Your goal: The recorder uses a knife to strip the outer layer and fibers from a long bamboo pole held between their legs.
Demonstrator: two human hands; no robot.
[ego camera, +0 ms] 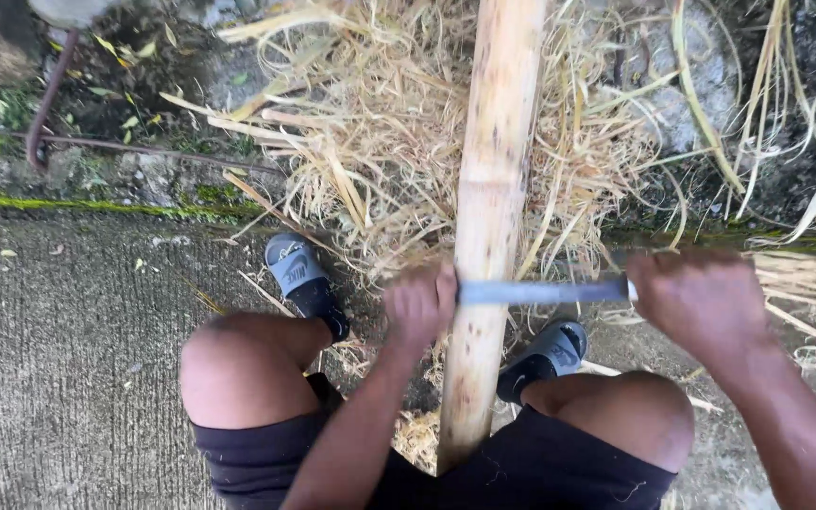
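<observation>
Seen from above, you sit with a pale bamboo pole (pixel 489 217) running between your knees and out over a heap of dry shavings (pixel 380 161). A flat metal blade (pixel 540 292) lies crosswise on the pole, just below one of its ring joints, and you hold it at both ends. Your left hand (pixel 419 304) is closed in a fist around the blade's end on the pole's left edge, knuckles touching the bamboo. Your right hand (pixel 701 300) is wrapped shut around the other end, well clear of the pole's right edge, with a bare stretch of blade between fist and bamboo.

The pole's near end drops between your thighs, against black shorts (pixel 521 467). Your feet, in grey slide sandals (pixel 302 274), rest either side of the pole, the right one tucked just beside its lower part. To your left spreads bare concrete (pixel 59 349), open up to a mossy edge (pixel 87 203); beyond it lie soil and a thin bent metal rod (pixel 49 104). To your right, loose strips litter the ground near your forearm.
</observation>
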